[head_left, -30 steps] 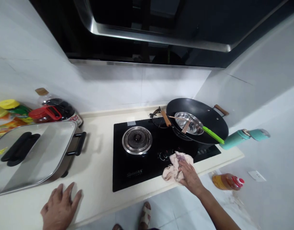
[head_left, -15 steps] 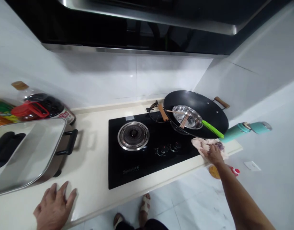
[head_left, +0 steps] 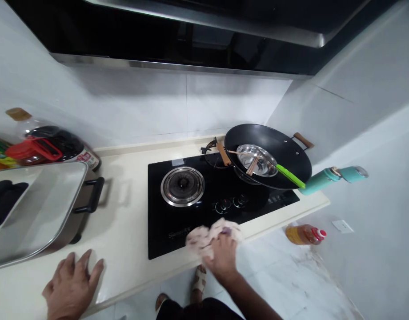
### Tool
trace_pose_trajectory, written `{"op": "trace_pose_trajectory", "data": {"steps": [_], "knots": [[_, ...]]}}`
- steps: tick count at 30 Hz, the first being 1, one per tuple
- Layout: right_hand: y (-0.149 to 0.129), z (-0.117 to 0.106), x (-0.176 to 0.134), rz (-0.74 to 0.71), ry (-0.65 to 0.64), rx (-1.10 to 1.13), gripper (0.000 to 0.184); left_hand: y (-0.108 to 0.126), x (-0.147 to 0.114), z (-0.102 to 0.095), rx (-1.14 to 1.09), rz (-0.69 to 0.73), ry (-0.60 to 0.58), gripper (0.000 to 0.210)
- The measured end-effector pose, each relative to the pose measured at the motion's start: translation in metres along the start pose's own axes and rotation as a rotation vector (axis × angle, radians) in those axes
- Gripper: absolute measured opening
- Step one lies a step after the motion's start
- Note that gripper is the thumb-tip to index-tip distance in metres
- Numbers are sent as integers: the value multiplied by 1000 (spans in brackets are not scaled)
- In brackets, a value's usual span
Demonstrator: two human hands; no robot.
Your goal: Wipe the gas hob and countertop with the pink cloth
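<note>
A pale pink cloth lies bunched under my right hand, over the front edge of the black gas cooktop. The fingers press down on the cloth and grip it; both are a little blurred. My left hand rests flat with fingers spread on the cream countertop, beside the large lidded pan. Behind the cloth are the control knobs. To their left is the bare burner.
A black wok on the right burner holds a steel bowl, chopsticks and a green-handled utensil. Right of it stands a teal bottle. An oil bottle is on the floor. Dark sauce bottles stand back left. A range hood overhangs.
My right hand has swept the cloth leftward, from the counter's right end beside the wok to the cooktop's front middle. My left hand stays on the counter.
</note>
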State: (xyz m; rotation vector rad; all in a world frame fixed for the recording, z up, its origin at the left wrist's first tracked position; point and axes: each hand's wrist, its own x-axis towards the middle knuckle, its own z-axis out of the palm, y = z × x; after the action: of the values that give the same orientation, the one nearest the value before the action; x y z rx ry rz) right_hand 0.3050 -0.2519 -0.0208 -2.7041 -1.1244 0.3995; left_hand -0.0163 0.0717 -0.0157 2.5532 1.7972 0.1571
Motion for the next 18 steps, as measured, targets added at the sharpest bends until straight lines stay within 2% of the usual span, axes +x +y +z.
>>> {"op": "trace_pose_trajectory", "data": {"steps": [2,4,6,8,9,11,12,15,17,18], "knots": [[-47,12,-5,-208,-74,48,56,1,0,0,1,-3,13,54],[-77,22,-6,-398,-78,71,59,2,0,0,-13,10,40,56],[-87,27,-5,-533,-49,79,58,3,-1,-1,-35,11,62,57],[-76,26,-3,-573,-30,83,54,5,-2,-3,-63,9,79,57],[-63,23,-2,-534,-12,78,51,6,-2,-4,-75,12,82,57],[-22,12,1,-354,59,48,45,7,-3,-5,-91,14,81,58],[5,5,2,-210,132,13,41,8,-3,-6,-95,10,78,59],[101,-23,10,21,258,-48,41,9,-4,-7,-101,1,74,58],[162,-43,20,287,441,-131,44,9,-4,-5,-106,19,74,57],[188,-54,25,374,523,-165,47,8,-5,-5,-105,28,76,58]]}}
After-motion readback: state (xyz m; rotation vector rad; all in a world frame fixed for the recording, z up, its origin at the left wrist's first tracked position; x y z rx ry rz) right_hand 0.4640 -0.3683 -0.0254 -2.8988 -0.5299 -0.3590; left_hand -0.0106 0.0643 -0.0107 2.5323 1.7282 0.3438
